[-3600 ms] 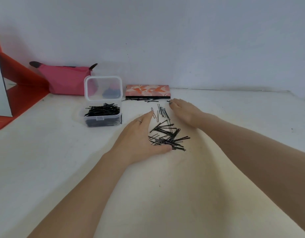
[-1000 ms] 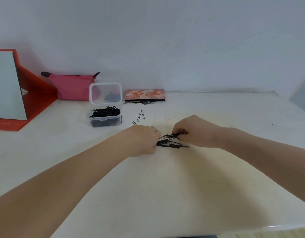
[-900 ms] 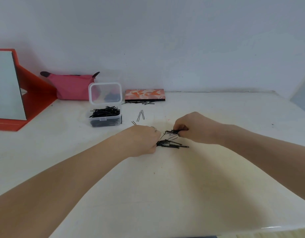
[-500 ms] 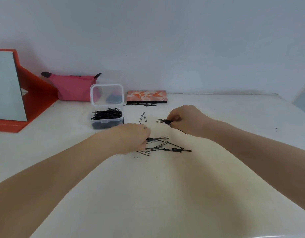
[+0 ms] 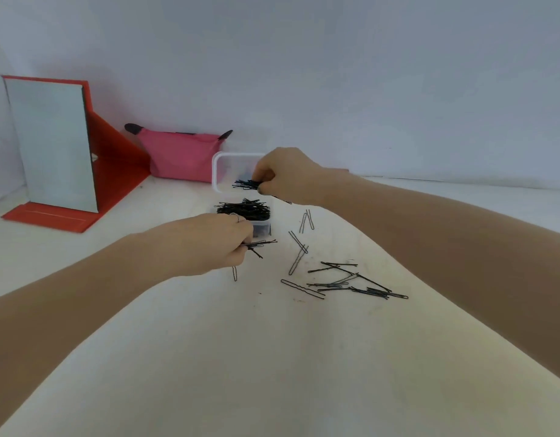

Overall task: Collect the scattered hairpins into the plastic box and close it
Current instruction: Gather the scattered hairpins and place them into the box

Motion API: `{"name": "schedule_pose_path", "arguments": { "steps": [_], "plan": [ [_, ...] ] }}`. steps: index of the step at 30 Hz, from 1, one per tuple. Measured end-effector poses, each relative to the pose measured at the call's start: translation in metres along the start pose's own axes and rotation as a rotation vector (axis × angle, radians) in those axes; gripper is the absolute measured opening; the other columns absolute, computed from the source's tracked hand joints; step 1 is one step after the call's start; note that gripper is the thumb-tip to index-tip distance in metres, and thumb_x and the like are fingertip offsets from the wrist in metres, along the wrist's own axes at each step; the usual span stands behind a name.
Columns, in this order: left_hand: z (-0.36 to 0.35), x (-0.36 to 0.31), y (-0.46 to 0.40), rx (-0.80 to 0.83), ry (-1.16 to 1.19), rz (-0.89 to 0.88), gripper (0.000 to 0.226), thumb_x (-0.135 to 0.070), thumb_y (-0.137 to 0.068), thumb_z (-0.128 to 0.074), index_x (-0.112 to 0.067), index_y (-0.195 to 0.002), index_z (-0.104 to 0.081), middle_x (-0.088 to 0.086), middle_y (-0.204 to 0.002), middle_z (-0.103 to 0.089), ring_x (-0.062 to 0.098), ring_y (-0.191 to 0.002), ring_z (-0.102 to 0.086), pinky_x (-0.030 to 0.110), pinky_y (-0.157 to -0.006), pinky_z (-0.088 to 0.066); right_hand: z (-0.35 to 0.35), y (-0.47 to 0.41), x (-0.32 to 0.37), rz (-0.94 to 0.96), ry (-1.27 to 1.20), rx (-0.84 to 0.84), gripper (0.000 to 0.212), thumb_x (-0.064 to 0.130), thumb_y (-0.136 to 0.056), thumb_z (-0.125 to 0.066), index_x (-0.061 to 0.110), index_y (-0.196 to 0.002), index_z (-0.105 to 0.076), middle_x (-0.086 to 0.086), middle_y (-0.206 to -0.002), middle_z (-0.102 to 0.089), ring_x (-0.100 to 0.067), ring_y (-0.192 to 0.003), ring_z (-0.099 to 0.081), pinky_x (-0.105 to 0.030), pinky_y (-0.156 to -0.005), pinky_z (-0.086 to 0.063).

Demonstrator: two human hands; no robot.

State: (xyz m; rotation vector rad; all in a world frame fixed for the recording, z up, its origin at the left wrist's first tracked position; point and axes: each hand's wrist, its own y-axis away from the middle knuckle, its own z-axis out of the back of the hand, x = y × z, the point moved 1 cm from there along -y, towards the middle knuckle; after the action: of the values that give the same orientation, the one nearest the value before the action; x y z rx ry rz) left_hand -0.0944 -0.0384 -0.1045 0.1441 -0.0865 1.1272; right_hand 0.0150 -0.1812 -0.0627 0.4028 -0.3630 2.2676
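Observation:
The clear plastic box (image 5: 266, 219) stands on the white table, its lid (image 5: 220, 171) tilted up behind it, a heap of black hairpins (image 5: 244, 209) inside. My right hand (image 5: 286, 175) pinches a bundle of hairpins (image 5: 247, 184) just above the box. In front of the box, my left hand (image 5: 218, 244) grips a smaller bundle (image 5: 261, 244) near the table. Several loose hairpins (image 5: 351, 282) lie scattered to the right, and a few more (image 5: 305, 220) lie beside the box.
A red folding mirror (image 5: 51, 149) stands at the back left. A pink pouch (image 5: 181, 152) lies against the wall behind the box. The white wall runs close behind everything.
Both hands lifted bundles of hairpins out of the pile and moved left toward the box. The right hand now hovers over it; the view has shifted and come closer.

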Motion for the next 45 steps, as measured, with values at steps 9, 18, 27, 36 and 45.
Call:
{"name": "schedule_pose_path", "arguments": {
  "steps": [9, 18, 27, 36, 45],
  "plan": [
    [0.003, 0.035, 0.004, -0.181, 0.138, 0.011, 0.010, -0.021, -0.093, -0.051, -0.013, -0.097, -0.055, -0.005, -0.086, -0.047, 0.017, -0.074, -0.045, 0.023, -0.066, -0.029, -0.035, -0.027, 0.013, 0.044, 0.039, 0.120, 0.026, 0.009, -0.086, -0.060, 0.015, -0.108, -0.072, 0.002, -0.110, -0.069, -0.011, -0.097, -0.061, -0.018, -0.081, -0.044],
    [0.020, 0.066, -0.027, -0.211, 0.086, 0.050, 0.008, -0.022, -0.093, -0.045, -0.017, -0.089, -0.050, 0.001, -0.085, -0.057, 0.025, -0.077, -0.057, 0.038, -0.070, -0.047, -0.012, -0.007, -0.028, -0.162, -0.156, -0.133, 0.024, 0.013, -0.092, -0.055, 0.021, -0.107, -0.073, 0.005, -0.099, -0.070, -0.009, -0.089, -0.064, -0.006, -0.066, -0.043],
    [-0.004, 0.068, -0.049, -0.200, 0.128, 0.085, 0.007, -0.029, -0.092, -0.051, -0.028, -0.095, -0.057, -0.013, -0.094, -0.053, 0.011, -0.081, -0.049, 0.031, -0.066, -0.045, -0.031, 0.010, -0.047, -0.206, -0.279, -0.121, 0.033, 0.003, -0.088, -0.046, 0.018, -0.104, -0.071, 0.010, -0.091, -0.067, -0.008, -0.084, -0.059, -0.019, -0.078, -0.042],
    [-0.043, 0.064, -0.038, -0.395, 0.598, 0.297, 0.035, -0.027, -0.098, -0.047, -0.025, -0.132, -0.055, -0.003, -0.133, -0.048, 0.017, -0.123, -0.042, 0.031, -0.106, -0.034, -0.048, 0.033, -0.008, -0.052, -0.218, -0.034, 0.043, 0.030, -0.105, -0.032, 0.018, -0.145, -0.043, 0.003, -0.151, -0.041, -0.011, -0.139, -0.033, -0.011, -0.100, -0.019],
    [-0.049, 0.042, -0.038, -0.587, 0.676, 0.413, 0.034, -0.014, -0.103, -0.038, 0.002, -0.126, -0.059, 0.015, -0.133, -0.056, 0.027, -0.123, -0.047, 0.023, -0.104, -0.030, -0.073, 0.029, -0.004, 0.065, 0.076, -0.060, 0.048, 0.031, -0.106, -0.025, 0.013, -0.150, -0.033, -0.003, -0.156, -0.033, -0.017, -0.146, -0.023, -0.027, -0.119, -0.013]
  ]
}}
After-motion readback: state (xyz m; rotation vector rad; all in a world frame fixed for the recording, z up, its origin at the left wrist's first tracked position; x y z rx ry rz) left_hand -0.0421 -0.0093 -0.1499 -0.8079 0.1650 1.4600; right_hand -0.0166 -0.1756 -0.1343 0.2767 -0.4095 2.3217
